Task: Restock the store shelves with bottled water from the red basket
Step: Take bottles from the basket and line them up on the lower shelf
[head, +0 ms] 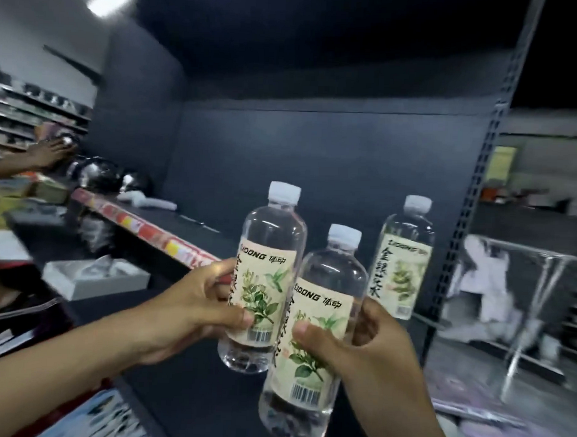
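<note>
My left hand (192,308) grips a clear water bottle (266,250) with a white cap and a beige leaf label, held upright in front of the dark shelf (195,228). Just to its right and lower, my right hand (358,348) holds a second identical bottle (324,285). The two bottles almost touch. A third bottle of the same kind (405,252) stands upright on the shelf at the back right, near the perforated upright post. The red basket is not in view.
The shelf has a dark back panel and a red price strip (143,228) along its edge. Shiny metal bowls (95,172) and a white cloth sit at its far left, where another person's hand (49,152) reaches. A white box (95,278) lies below.
</note>
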`<state>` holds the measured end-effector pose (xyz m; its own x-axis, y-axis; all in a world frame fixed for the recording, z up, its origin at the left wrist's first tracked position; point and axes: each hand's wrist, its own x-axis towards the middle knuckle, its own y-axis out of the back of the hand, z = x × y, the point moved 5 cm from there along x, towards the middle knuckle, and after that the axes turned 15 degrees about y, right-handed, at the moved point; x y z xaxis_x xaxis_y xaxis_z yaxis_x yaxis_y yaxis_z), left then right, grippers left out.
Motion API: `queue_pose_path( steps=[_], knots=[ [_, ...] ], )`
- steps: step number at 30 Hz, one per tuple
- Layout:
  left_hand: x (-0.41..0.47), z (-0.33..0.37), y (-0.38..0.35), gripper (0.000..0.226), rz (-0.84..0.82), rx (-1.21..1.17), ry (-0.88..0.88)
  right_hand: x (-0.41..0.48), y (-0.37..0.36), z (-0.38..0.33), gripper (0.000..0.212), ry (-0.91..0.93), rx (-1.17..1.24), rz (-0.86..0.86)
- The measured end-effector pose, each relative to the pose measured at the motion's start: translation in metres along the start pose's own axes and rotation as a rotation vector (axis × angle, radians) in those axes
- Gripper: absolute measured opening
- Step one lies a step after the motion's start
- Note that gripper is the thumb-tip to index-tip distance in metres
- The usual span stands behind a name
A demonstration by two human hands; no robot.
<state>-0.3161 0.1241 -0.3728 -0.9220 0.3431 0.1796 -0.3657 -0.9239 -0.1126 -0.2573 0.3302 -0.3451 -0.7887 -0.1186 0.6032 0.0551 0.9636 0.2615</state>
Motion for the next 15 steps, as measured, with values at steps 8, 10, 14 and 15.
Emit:
queue_pose_path(
  steps=[8, 10, 14, 15],
  knots=[
    [0.059, 0.041, -0.028, 0.068, -0.102, 0.058, -0.129, 0.021, 0.019, -0.015, 0.037, 0.165, -0.108, 0.163],
    [0.076, 0.048, -0.018, 0.071, -0.083, 0.064, -0.129, 0.037, 0.006, -0.015, 0.046, 0.209, -0.137, 0.193],
    [0.116, 0.045, 0.006, 0.07, -0.068, 0.043, -0.071, 0.079, -0.015, -0.007, 0.063, 0.262, -0.242, 0.283],
    [0.125, 0.043, 0.01, 0.073, -0.061, 0.04, -0.054, 0.089, -0.017, -0.004, 0.067, 0.252, -0.269, 0.313]
  ],
)
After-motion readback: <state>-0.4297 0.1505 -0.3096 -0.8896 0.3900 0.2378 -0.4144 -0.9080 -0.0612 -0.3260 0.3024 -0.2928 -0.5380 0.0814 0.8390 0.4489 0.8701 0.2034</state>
